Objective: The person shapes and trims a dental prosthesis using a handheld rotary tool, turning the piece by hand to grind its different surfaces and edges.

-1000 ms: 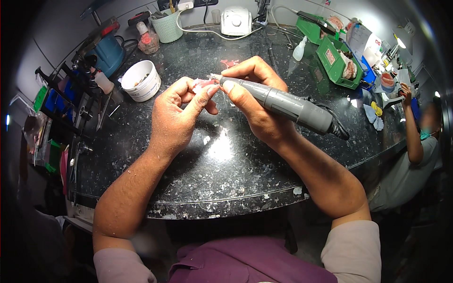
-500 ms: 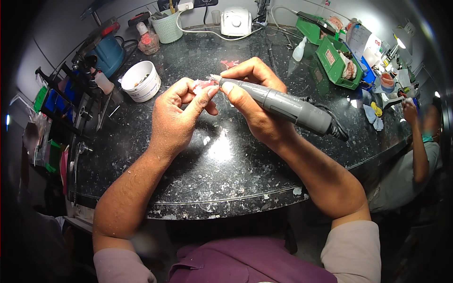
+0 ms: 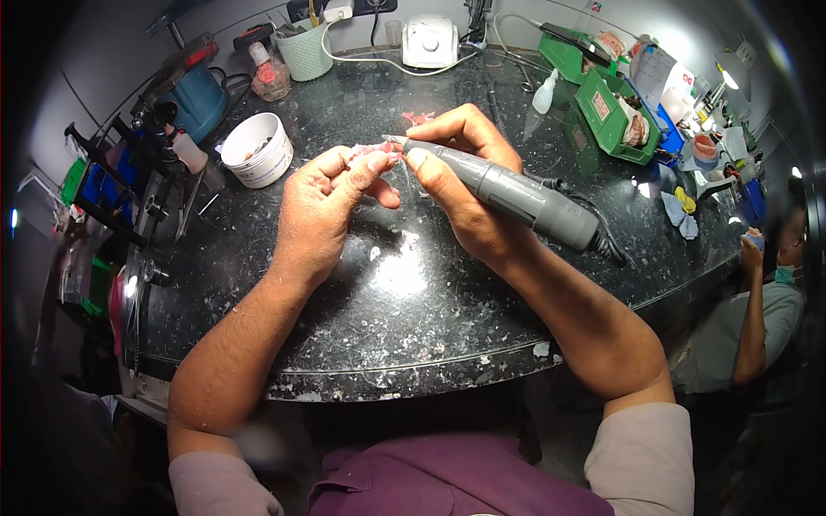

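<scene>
My left hand [image 3: 320,202] pinches a small pink denture piece [image 3: 368,150] between thumb and fingers; its lower part is hidden by the thumb. In my right hand [image 3: 469,193] lies a grey rotary handpiece [image 3: 529,196], gripped like a pen, its cord trailing from the rear end. The tool's narrow tip points left and is at the right end of the pink piece; whether they touch I cannot tell. Fine pale dust covers my left hand. Just beyond my right fingers, an irregular pink scrap [image 3: 417,118] lies on the dark benchtop [image 3: 413,344].
A white tub [image 3: 258,163] with small items stands left of my hands. A white control box [image 3: 430,43] sits at the back. Green bins [image 3: 602,107] with dental models and a small squeeze bottle [image 3: 545,93] are at right. Another person [image 3: 748,318] sits at the far right.
The denture piece has been tilted slightly in my left fingers, and the handpiece tip has shifted a little up. The other person's hand at right has lowered.
</scene>
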The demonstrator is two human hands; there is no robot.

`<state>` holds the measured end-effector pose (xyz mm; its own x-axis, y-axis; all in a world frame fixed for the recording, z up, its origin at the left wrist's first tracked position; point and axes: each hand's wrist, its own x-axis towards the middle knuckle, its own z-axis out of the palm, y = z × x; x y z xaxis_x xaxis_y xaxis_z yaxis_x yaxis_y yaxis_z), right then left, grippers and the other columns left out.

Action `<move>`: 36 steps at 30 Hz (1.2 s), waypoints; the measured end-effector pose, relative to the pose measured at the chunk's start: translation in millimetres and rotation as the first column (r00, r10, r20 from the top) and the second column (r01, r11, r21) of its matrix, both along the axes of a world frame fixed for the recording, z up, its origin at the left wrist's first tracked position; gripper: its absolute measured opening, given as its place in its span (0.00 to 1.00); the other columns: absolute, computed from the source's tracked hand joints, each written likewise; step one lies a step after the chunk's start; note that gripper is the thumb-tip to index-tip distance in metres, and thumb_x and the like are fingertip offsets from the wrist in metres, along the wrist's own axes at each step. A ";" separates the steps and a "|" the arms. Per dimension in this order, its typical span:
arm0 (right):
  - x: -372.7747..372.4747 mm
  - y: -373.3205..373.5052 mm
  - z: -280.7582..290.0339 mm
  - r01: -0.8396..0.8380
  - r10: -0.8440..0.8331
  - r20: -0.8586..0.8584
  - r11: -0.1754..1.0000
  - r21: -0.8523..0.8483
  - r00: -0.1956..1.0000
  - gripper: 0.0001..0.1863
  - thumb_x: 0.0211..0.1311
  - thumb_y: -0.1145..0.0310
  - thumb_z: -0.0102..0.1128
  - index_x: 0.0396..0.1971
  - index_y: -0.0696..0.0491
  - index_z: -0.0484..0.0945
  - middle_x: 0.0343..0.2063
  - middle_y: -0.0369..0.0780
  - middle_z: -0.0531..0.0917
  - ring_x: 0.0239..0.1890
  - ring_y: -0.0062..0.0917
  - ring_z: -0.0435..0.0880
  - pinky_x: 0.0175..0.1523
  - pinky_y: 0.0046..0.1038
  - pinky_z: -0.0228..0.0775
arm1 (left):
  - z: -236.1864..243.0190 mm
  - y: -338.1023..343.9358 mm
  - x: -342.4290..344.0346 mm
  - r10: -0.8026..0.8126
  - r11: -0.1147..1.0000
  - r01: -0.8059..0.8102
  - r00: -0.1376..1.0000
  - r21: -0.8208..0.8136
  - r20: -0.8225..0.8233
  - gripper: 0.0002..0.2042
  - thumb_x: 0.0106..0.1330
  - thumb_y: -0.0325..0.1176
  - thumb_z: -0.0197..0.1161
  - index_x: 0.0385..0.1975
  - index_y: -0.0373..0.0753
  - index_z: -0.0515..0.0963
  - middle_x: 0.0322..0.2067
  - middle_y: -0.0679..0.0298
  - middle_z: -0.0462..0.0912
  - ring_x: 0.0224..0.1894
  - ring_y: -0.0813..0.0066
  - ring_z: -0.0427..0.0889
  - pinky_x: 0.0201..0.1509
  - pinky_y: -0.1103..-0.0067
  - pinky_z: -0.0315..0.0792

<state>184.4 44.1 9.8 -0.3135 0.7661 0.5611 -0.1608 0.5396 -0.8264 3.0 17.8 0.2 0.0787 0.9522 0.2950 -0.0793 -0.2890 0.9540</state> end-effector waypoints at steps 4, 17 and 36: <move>0.2 0.5 1.1 0.000 -0.002 0.050 1.000 0.026 0.999 0.11 0.67 0.69 0.62 0.43 0.58 0.75 0.41 0.39 0.81 0.44 0.17 0.79 0.51 0.23 0.73 | -1.6 0.8 -1.4 -0.005 1.000 0.006 1.000 -0.024 0.014 0.13 0.71 0.34 0.61 0.46 0.30 0.80 0.39 0.63 0.84 0.33 0.80 0.82 0.44 0.83 0.75; 1.8 7.0 1.6 0.013 -0.012 -0.085 1.000 0.006 0.996 0.10 0.69 0.71 0.55 0.43 0.62 0.72 0.41 0.46 0.81 0.49 0.32 0.84 0.56 0.30 0.80 | -4.3 3.6 -1.4 -0.084 0.996 0.086 0.990 -0.008 0.115 0.19 0.77 0.43 0.48 0.46 0.30 0.77 0.27 0.62 0.78 0.36 0.73 0.79 0.51 0.76 0.71; 1.2 4.7 2.7 -0.067 0.061 -0.125 0.997 -0.049 0.990 0.10 0.69 0.72 0.56 0.44 0.62 0.72 0.43 0.47 0.79 0.46 0.32 0.85 0.53 0.30 0.82 | -7.2 8.5 -9.1 -0.106 0.989 0.107 0.994 0.103 -0.010 0.10 0.75 0.33 0.52 0.47 0.35 0.74 0.36 0.64 0.80 0.42 0.78 0.78 0.55 0.78 0.69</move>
